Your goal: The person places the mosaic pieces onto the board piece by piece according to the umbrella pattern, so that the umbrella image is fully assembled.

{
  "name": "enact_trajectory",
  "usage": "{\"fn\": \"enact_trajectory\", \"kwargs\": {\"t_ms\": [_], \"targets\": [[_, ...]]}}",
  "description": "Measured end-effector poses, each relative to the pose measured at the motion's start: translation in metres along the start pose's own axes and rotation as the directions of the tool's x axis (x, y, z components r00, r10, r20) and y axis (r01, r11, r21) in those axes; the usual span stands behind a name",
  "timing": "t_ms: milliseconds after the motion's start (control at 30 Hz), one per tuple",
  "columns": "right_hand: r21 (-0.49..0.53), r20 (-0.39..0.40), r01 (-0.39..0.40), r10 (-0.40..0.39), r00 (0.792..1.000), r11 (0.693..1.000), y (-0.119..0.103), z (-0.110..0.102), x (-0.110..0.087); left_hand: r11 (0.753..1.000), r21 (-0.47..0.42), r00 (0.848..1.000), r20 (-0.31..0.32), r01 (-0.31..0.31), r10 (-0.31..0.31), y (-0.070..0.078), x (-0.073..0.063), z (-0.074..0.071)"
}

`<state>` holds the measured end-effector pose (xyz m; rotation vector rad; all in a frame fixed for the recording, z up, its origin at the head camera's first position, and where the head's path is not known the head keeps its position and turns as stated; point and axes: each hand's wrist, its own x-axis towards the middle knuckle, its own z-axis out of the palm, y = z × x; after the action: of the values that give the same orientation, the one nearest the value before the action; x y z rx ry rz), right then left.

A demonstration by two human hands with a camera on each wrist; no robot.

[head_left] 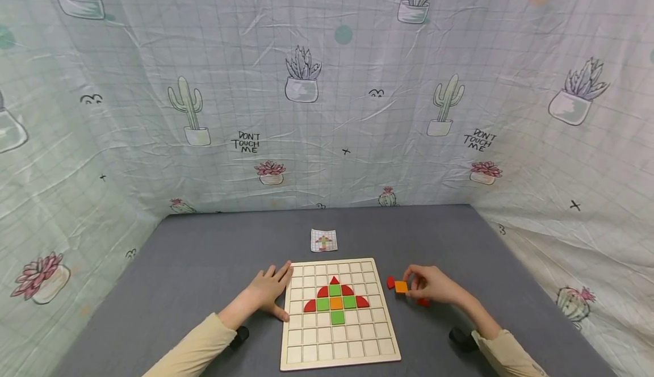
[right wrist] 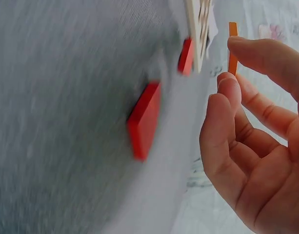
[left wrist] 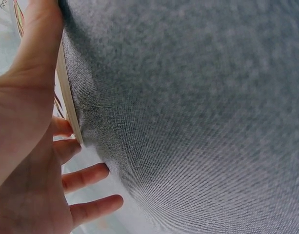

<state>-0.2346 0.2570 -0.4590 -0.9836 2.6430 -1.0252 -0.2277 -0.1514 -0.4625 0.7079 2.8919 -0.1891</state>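
In the head view a pale wooden grid board [head_left: 301,337] lies on the table, bearing green squares [head_left: 338,317], an orange square [head_left: 335,303], red rounded pieces [head_left: 362,301] and a red triangle [head_left: 334,280]. At its left edge rests my left hand [head_left: 267,292], fingers extended. Off the board's right side, my right hand [head_left: 433,284] pinches an orange square tile [head_left: 401,287] between thumb and fingertips. The right wrist view shows that tile [right wrist: 232,48] edge-on, held above the table. Two loose red pieces lie near this hand, one [head_left: 390,282] by the board, another [head_left: 423,302] partly hidden beneath the hand.
Behind the board lies a small printed card [head_left: 324,241] with a similar coloured pattern on a grid. A dark grey cloth covers the table [head_left: 214,252]. Fabric printed with cacti [head_left: 327,138] encloses the back and sides.
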Motion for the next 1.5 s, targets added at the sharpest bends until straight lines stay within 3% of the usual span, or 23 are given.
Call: {"fn": "enact_trajectory", "kwargs": {"t_ms": [267,467,867,1300,1500], "targets": [[0.077,0.023,0.027,-0.029,0.999,0.997,-0.028,0.017,0.003,1.0,0.008,1.0,0.007,-0.001,0.001,0.0,0.001,0.002],[0.072,0.056,0.093,-0.098,0.994,0.993,-0.048,0.034,0.01,1.0,-0.012,1.0,-0.007,-0.003,0.003,-0.003,0.003,0.002],[0.074,0.125,0.122,-0.13,0.984,0.99,-0.079,0.061,0.024,1.0,0.019,1.0,-0.024,-0.003,0.004,0.0,0.0,0.002],[0.037,0.177,0.038,-0.044,0.983,0.999,-0.092,0.087,0.035,1.0,0.026,1.0,-0.014,0.004,-0.004,0.0,0.002,0.005],[-0.004,0.18,0.053,-0.051,0.982,0.999,-0.096,0.096,0.038,1.0,0.014,1.0,-0.014,-0.002,0.002,-0.001,0.002,0.005]]}}
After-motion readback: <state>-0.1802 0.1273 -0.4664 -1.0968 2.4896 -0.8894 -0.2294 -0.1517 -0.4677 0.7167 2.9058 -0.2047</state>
